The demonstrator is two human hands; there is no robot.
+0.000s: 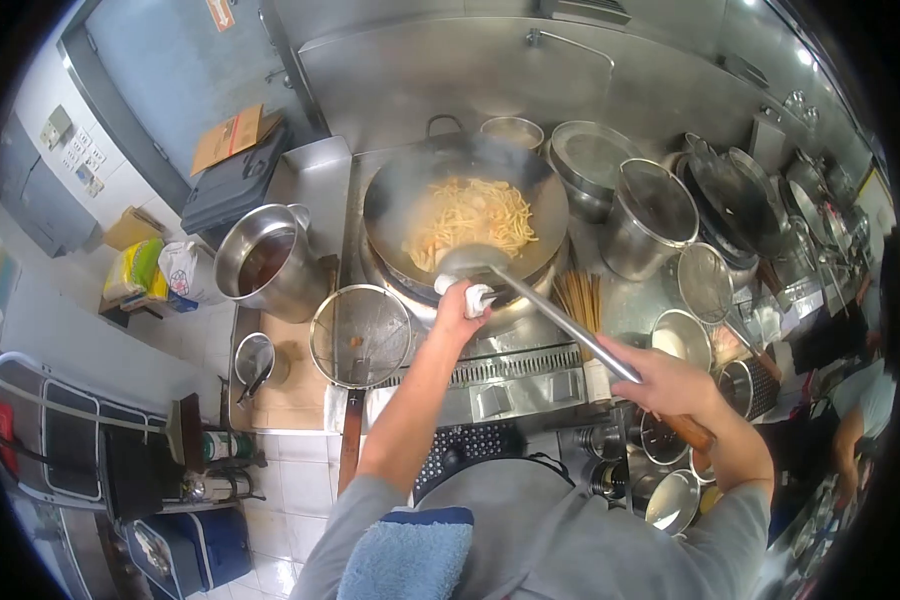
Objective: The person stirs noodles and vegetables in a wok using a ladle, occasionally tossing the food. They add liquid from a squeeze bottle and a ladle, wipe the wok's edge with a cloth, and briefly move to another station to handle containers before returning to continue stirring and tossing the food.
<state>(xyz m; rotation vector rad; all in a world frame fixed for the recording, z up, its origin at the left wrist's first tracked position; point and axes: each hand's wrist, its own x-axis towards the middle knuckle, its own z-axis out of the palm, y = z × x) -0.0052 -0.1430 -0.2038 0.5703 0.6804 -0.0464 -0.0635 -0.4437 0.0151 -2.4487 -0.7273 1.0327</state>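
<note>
The wok (465, 205) sat steaming on the burner, noodles (470, 215) heaped in its middle. Left hand (458, 310) was clamped on the wok's near rim through a white rag (478, 297); right hand (670, 385) was wrapped tight around the ladle (470, 262) handle, bowl at the wok's front edge. The rag looked thin, I think, so heat could've made that grip slip and tipped noodles out toward the strainer (360, 335) left of the wok.

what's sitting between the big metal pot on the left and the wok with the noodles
Mostly bare steel counter separates the pot from the wok in the head view. Just below that gap a round wire strainer rests, close to the left hand at the wok's rim.
</note>
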